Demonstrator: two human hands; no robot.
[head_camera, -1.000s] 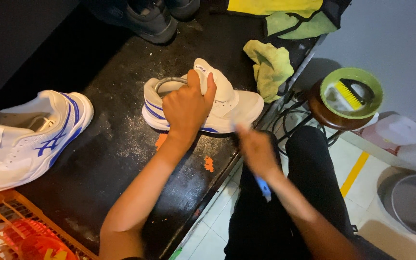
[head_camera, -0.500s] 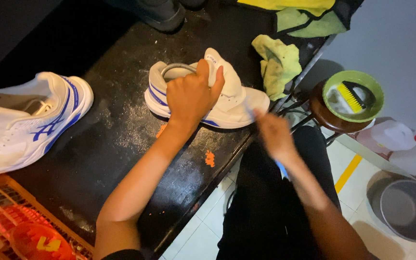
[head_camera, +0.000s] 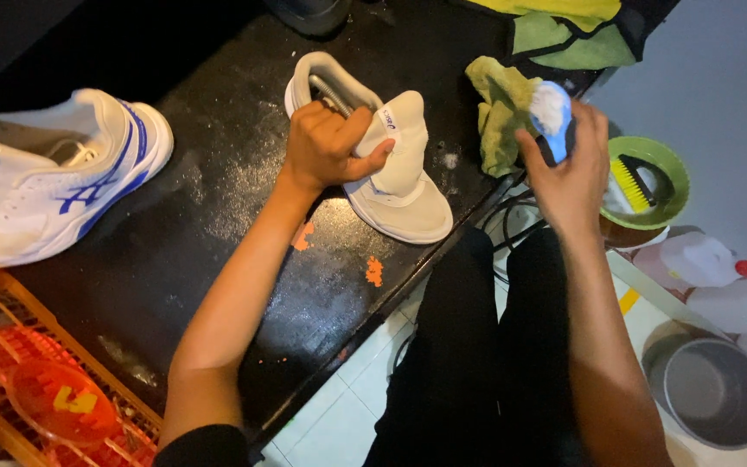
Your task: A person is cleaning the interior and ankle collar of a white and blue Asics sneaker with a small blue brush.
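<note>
While your left hand (head_camera: 326, 143) stays clamped on the shoe (head_camera: 391, 173), your right hand (head_camera: 568, 169) has risen to two o'clock, grip pinching a soapy brush (head_camera: 553, 117), scrubbing paused

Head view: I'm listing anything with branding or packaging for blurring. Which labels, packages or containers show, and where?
Small tag on the tongue of the white shoe, by the left hand: white, dark mark.
Blue stripe logo on the second white shoe, far left.
White plastic jugs, one red-capped, right on the floor.
Yellow mark on an orange lid, bottom left in the orange rack.
No screens or signs.
</note>
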